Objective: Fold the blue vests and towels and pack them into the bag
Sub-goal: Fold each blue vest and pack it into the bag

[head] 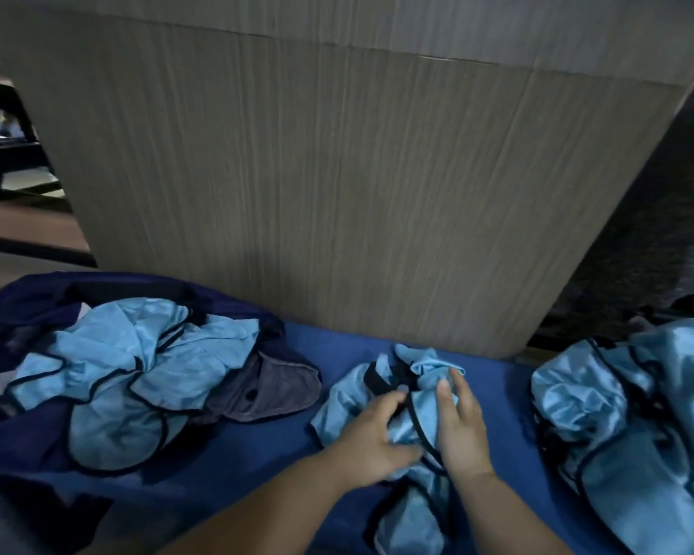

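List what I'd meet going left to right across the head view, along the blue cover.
heap of vests → grey cloth → middle vest, with the left hand and then the right hand on it → pile of vests at the right edge.

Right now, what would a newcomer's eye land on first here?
The left hand grips and the right hand presses a crumpled vest at centre front. A left heap of vests lies on a dark bag, a right heap opposite; a tall wood-grain panel stands behind.
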Action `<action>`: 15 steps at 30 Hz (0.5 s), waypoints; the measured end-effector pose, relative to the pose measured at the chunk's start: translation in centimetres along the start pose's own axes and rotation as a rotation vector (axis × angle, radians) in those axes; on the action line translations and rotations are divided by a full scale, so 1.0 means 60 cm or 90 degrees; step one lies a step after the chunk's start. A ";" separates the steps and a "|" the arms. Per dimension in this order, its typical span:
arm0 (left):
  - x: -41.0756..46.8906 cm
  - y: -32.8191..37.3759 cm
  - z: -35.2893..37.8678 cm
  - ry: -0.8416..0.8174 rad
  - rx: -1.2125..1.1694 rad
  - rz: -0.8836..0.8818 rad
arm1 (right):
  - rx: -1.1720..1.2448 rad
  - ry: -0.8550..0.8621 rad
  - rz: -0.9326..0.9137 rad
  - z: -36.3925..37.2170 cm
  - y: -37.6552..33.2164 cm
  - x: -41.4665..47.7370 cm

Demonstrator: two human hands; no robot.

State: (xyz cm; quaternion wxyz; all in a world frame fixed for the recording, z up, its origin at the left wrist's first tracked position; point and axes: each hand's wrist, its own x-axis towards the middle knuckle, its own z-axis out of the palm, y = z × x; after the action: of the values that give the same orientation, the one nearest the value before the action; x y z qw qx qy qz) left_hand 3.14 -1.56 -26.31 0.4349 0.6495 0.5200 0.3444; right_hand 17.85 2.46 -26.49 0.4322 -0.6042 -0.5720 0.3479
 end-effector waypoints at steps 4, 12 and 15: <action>-0.013 -0.002 -0.021 0.339 0.161 0.068 | -0.161 0.005 -0.003 -0.039 0.008 0.005; -0.003 0.021 0.042 0.295 -0.252 -0.193 | -0.161 -0.203 0.045 -0.018 0.002 -0.023; 0.012 0.042 0.085 0.263 -0.435 -0.202 | -0.040 -0.214 0.081 -0.024 -0.008 -0.035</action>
State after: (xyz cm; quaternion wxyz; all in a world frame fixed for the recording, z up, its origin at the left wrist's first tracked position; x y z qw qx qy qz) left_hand 8.83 -2.12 -25.96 0.5594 0.2975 0.5457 0.5484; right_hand 18.74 0.18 -25.66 0.2883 -0.5857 -0.6074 0.4527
